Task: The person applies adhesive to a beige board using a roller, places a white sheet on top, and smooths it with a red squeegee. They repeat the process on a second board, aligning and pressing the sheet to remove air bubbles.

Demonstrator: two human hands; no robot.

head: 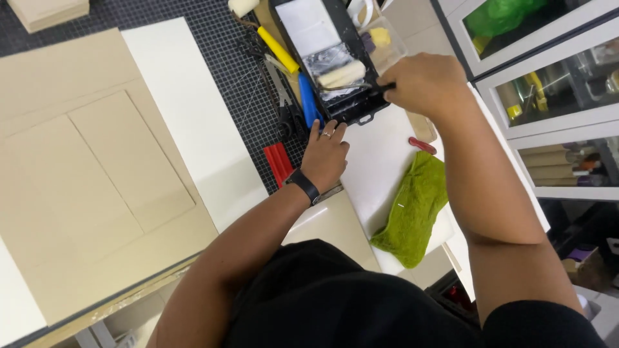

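Loading the small paint roller [342, 73] in the black tray [351, 109] at the desk's far right, right hand [422, 84] fingers pinching its handle, left hand [325, 154] flat and spread on the white board [380, 161]; roller axis lying left-right, head pointing left; next probably lifting it clear without dripping.

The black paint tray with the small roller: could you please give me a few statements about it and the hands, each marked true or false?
1. The right hand holds the small cream roller in the black plastic paint tray. True.
2. The left hand holds the green fluffy cloth. False: it rests flat on the white board; the cloth lies apart.
3. The left wrist wears a black band. True.
4. The red flat pieces lie inside the tray. False: they lie on the dark gridded cutting mat.
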